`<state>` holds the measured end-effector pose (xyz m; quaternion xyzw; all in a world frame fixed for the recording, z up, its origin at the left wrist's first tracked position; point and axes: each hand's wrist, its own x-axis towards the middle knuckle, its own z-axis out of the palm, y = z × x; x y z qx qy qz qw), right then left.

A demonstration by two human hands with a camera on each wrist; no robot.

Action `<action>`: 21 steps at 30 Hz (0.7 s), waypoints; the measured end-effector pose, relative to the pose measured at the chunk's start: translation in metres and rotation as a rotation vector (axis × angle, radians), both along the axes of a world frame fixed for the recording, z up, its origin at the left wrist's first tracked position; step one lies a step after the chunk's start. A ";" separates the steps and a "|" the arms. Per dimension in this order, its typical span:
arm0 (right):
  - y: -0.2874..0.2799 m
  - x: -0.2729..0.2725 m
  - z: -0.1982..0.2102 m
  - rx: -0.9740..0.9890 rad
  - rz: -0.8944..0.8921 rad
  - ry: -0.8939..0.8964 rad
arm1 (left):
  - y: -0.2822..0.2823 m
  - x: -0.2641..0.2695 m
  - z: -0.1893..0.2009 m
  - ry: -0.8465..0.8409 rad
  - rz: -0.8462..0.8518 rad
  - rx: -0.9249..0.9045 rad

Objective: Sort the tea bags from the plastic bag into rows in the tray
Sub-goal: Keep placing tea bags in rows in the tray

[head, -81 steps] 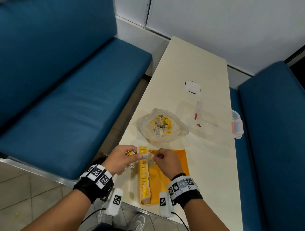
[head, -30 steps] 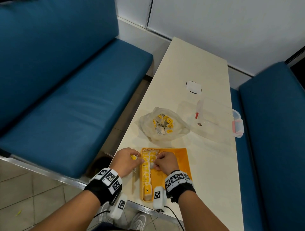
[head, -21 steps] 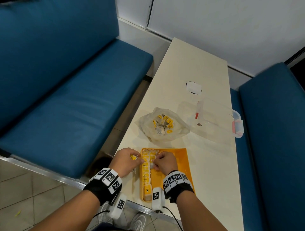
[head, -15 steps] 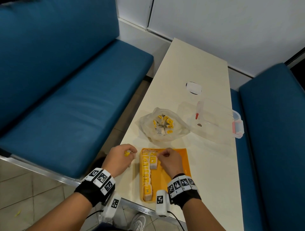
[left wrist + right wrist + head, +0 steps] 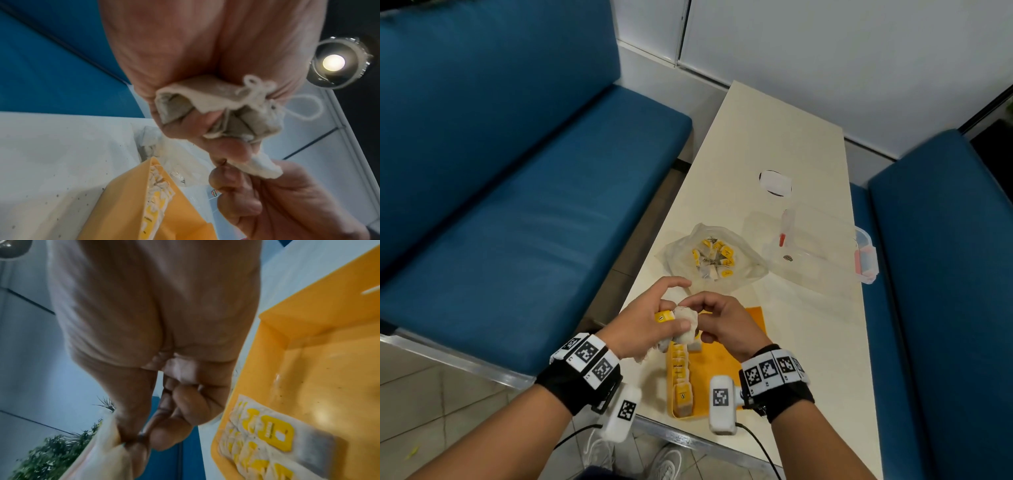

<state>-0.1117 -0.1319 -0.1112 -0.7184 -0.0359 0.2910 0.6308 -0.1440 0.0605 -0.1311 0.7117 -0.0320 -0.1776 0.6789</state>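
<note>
Tea bags are what this job is about, and most wait on the long table (image 5: 774, 137). The plastic bag (image 5: 739, 270) lies open past the hands, so more can be picked out. The orange tray (image 5: 756, 318) sits close to the person, with one row of bags (image 5: 679, 373) along its left side. The left hand (image 5: 640, 325) grips a bunch of tea bags (image 5: 685, 325) above the tray. The right hand (image 5: 726, 325) pinches one, probably to pull it free.
</note>
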 end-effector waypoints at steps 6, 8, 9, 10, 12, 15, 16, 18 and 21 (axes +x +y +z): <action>-0.001 -0.005 -0.007 0.042 -0.003 0.075 | 0.000 0.004 -0.007 0.148 0.000 -0.130; -0.002 -0.006 -0.008 0.062 0.005 0.086 | -0.001 0.005 -0.008 0.188 -0.003 -0.148; -0.003 -0.006 -0.008 0.071 0.008 0.083 | -0.001 0.005 -0.009 0.201 -0.004 -0.145; -0.003 -0.006 -0.008 0.082 0.011 0.081 | 0.000 0.005 -0.009 0.211 -0.003 -0.143; -0.003 -0.006 -0.009 0.108 0.012 0.086 | 0.000 0.006 -0.007 0.231 0.001 -0.146; -0.005 -0.005 -0.009 0.123 -0.003 0.096 | -0.001 0.006 -0.003 0.250 0.004 -0.138; -0.005 -0.005 -0.010 0.126 -0.009 0.101 | -0.002 0.006 -0.003 0.257 0.007 -0.137; -0.006 -0.005 -0.011 0.125 -0.014 0.107 | -0.002 0.006 -0.003 0.268 0.013 -0.141; -0.008 -0.004 -0.011 0.119 -0.054 0.107 | -0.003 0.005 -0.004 0.252 0.022 -0.139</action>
